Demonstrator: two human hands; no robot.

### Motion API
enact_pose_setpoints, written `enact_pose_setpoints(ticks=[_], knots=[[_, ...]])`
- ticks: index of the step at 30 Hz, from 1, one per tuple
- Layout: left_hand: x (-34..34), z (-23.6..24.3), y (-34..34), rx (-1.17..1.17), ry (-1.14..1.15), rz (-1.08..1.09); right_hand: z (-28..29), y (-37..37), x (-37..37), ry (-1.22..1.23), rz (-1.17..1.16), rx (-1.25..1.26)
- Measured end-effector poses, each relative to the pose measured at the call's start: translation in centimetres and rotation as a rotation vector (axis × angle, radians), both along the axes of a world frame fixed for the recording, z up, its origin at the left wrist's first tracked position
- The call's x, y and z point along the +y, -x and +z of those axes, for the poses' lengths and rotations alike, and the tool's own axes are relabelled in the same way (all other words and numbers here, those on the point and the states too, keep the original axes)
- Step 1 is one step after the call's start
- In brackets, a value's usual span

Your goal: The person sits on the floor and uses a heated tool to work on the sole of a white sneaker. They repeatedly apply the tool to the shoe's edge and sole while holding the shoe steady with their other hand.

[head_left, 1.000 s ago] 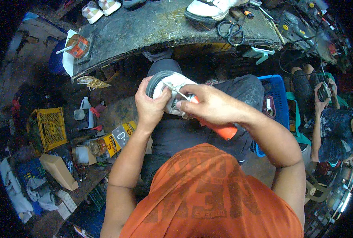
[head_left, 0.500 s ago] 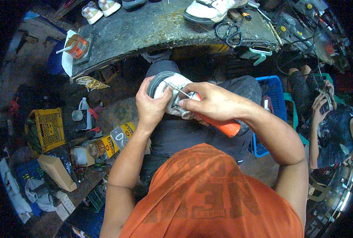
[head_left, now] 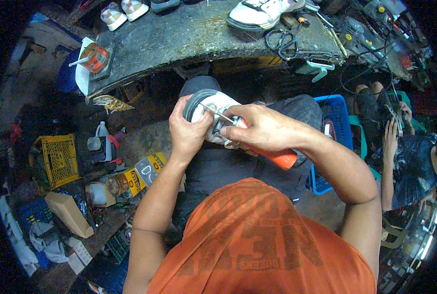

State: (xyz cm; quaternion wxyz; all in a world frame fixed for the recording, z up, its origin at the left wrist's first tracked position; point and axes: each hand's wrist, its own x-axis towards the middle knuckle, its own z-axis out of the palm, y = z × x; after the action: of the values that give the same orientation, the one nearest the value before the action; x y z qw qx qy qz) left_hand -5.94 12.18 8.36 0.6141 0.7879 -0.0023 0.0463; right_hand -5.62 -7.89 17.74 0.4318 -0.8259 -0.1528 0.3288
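A white shoe (head_left: pixel 221 103) with a thick grey sole (head_left: pixel 196 98) rests over my lap. My left hand (head_left: pixel 186 130) is closed round its sole end, thumb near the front of a thin metal tool (head_left: pixel 223 115). My right hand (head_left: pixel 257 127) is closed on that tool against the shoe's inner part. A long orange piece (head_left: pixel 282 158) sticks out beneath my right hand toward the lower right; whether it belongs to the tool or sits in the shoe I cannot tell.
A worn bench (head_left: pixel 169 34) ahead carries shoes (head_left: pixel 260 17), an orange can (head_left: pixel 97 61), cable and tools. A yellow crate (head_left: pixel 56 161), bottles and boxes lie left. A blue basket (head_left: pixel 341 122) stands right, beside another person (head_left: pixel 412 166) seated holding something.
The orange piece and my right forearm have shifted slightly rightward since a second ago. Both hands keep their grip. The other person's hands have moved on what they hold.
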Motion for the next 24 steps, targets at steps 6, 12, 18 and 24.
enact_pose_setpoints(ticks=[6,12,18,24], knots=[[-0.26,0.46,-0.05,-0.001,0.03,-0.011,-0.03,0.47,0.29,0.054,0.073,-0.035],[-0.36,0.54,-0.06,0.006,0.009,0.002,-0.18,0.46,0.06,0.014,0.006,-0.041],[-0.27,0.0,-0.02,-0.011,0.021,-0.01,0.33,0.29,-0.24,-0.042,0.015,-0.002],[-0.39,-0.31,-0.08,0.0,0.034,0.009,0.57,0.39,0.14,0.014,-0.001,-0.02]])
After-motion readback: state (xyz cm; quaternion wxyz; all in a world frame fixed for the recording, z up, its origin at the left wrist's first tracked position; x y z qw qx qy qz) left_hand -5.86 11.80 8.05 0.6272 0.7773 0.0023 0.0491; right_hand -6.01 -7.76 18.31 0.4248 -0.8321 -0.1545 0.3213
